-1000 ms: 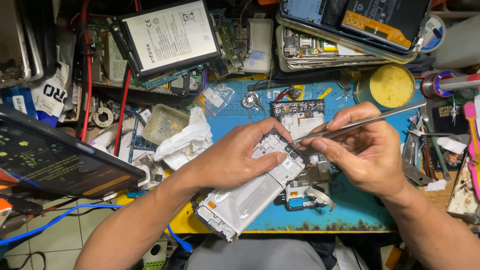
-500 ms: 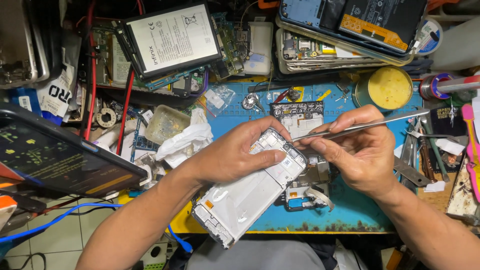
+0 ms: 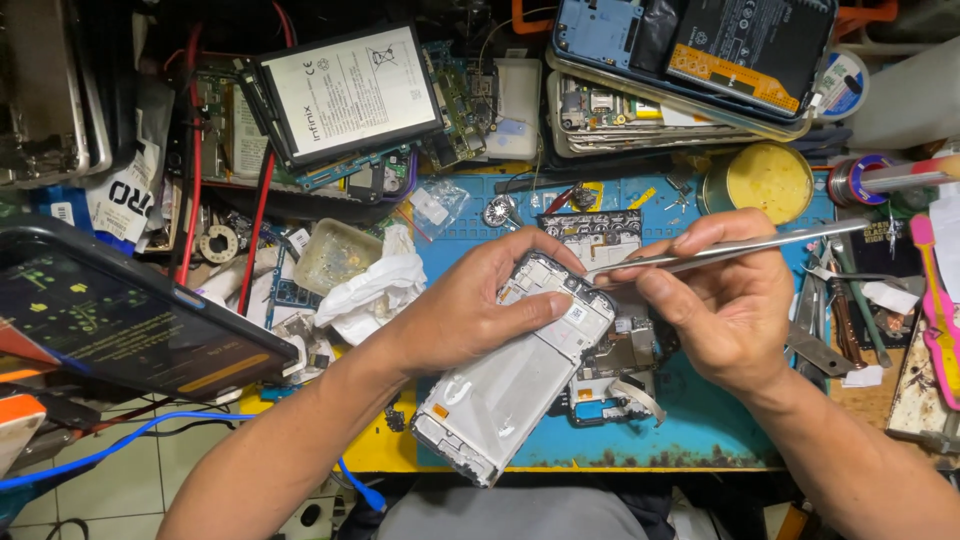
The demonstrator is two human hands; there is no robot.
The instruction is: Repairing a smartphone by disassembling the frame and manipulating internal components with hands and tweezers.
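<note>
My left hand (image 3: pixel 470 310) grips the top end of an opened phone frame (image 3: pixel 510 380), a white and silver shell lying tilted over the blue work mat (image 3: pixel 700 420). My right hand (image 3: pixel 725 305) pinches metal tweezers (image 3: pixel 740 245), whose tips touch the upper edge of the frame near its camera corner. Under the frame lie a loose circuit board and small phone parts (image 3: pixel 615 375). A black plastic cover piece (image 3: pixel 595 228) rests just beyond the hands.
A tablet with a dark screen (image 3: pixel 110 310) leans at the left. A phone battery (image 3: pixel 345 90) and stacked opened phones (image 3: pixel 690 70) crowd the back. A yellow flux tin (image 3: pixel 768 180), hand tools (image 3: pixel 850 310), a white cloth (image 3: pixel 370 290) and a blue cable (image 3: pixel 120 450) surround the mat.
The left hand has turned the phone frame slightly and slid it a little leftward. The tweezers' tips have moved along the frame's top edge.
</note>
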